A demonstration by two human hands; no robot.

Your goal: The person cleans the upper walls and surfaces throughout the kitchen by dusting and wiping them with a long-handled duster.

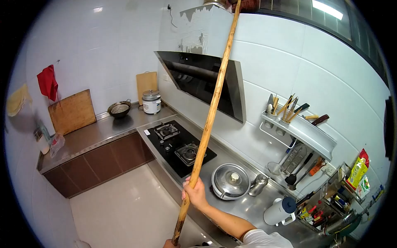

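A long wooden pole [216, 97] slants up across the view, from the bottom edge to the top of the wall. My right hand [195, 192] is wrapped round its lower part, the arm coming from a white short sleeve. Lower down, my left hand [170, 244] closes on the dark-stained butt end; most of it is cut off by the frame. Up at the window ledge, a reddish-brown mass [248, 5] shows by the pole's tip; whether it is joined to the pole I cannot tell. Behind the pole hangs a black range hood [194, 78].
Below the hood is a gas hob [168, 139]. A lidded pan [231, 182], a metal pot [259, 184] and a white jug [278, 211] stand on the right counter. A utensil shelf [318, 138] juts from the wall. A rice cooker [151, 103] and wok [118, 109] stand left.
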